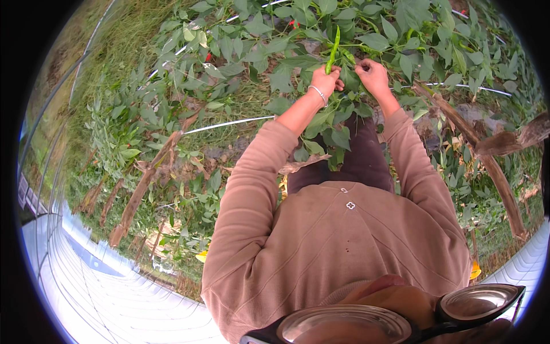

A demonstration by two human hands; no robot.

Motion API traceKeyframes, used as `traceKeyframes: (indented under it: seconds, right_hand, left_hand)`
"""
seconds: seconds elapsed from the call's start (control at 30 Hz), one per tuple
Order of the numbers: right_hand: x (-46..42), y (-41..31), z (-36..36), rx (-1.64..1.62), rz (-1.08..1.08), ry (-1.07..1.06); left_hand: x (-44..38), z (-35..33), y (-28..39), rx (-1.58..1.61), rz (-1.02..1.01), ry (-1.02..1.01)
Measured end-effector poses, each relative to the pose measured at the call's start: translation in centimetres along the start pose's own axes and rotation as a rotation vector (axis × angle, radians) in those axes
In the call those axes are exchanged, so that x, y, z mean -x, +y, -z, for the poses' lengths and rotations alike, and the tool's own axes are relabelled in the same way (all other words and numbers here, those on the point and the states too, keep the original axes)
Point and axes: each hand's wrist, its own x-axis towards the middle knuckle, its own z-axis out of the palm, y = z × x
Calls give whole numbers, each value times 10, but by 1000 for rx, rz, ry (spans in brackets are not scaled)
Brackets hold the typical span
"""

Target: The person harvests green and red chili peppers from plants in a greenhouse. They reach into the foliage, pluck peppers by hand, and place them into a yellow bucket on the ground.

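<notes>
A long green chili pepper (pixel 333 49) points up from my left hand (pixel 325 81), which wears a bangle and grips the pepper near its lower end. Just to the right, my right hand (pixel 373 76) has its fingers curled in beside a pepper plant leaf (pixel 351 78). Whether those fingers pinch a stem is too small to tell. Another green pepper (pixel 347 56) hangs between the two hands, partly covered by leaves. More green peppers show among the foliage beyond my right hand.
Wooden stakes stand left (pixel 148 185) and right (pixel 485 159) of me. A white line (pixel 227 124) crosses the row at the left. Pepper foliage (pixel 232 47) with some red fruit spreads ahead. Greenhouse film (pixel 107 296) and curved frame bars show at the lower left.
</notes>
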Motion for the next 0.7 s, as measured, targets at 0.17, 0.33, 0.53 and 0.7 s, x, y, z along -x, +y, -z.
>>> traceKeyframes:
  seconds: [0.17,0.33,0.53,0.7]
  right_hand:
    - [46,-1,18,-44,241,191]
    - [105,-26,54,-70,185,256]
    - [138,-62,57,128,465,212]
    - [90,-107,50,35,864,-25]
  left_hand:
    - [9,3,8,-66,-29,-4]
    - [35,1,35,-133,-235,99]
    - [78,-11,68,198,-36,-567]
    - [75,9,69,385,-155,-378]
